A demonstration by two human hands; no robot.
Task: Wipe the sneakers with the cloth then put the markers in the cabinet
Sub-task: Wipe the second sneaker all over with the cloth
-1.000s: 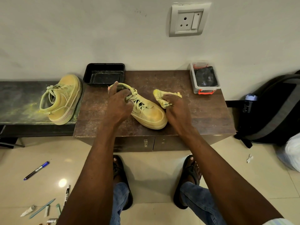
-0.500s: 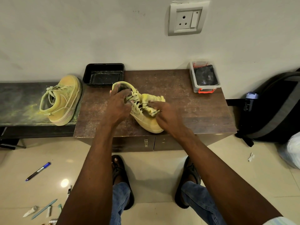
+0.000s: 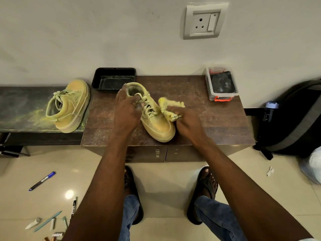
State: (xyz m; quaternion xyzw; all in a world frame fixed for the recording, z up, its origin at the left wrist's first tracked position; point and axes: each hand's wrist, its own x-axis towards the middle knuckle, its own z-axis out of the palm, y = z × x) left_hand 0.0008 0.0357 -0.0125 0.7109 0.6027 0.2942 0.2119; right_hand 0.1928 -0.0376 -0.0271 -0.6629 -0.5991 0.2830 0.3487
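1. Scanning from the far left, we saw the blue-capped marker pen [image 3: 42,181] lying on the cream tiled floor [image 3: 165,185], with a black-and-white marker [image 3: 74,206] and a few small pens and tubes scattered nearer the lower edge.
2. Above them, the second dusty yellow lace-up sneaker [image 3: 69,106] lay tipped on its side on the dark low bench [image 3: 19,108], well apart from our hands.
3. A black rectangular plastic tray [image 3: 113,79] sat at the back left corner of the brown wooden cabinet top [image 3: 208,122], against the wall.
4. Our left hand [image 3: 126,112] gripped the collar and laces of the yellow sneaker on the cabinet [image 3: 156,119], fingers curled over the opening, steadying it upright with the toe towards us.
5. Our right hand [image 3: 189,124] clenched the crumpled yellow cloth [image 3: 169,107], which touched the sneaker's right side near the laces.
6. The cabinet's two front doors [image 3: 182,153] were closed below the top.
7. Further right, a clear plastic box with orange clips [image 3: 221,84] stood by the wall.
8. At the far right, a black and grey backpack [image 3: 295,119] leaned on the floor.
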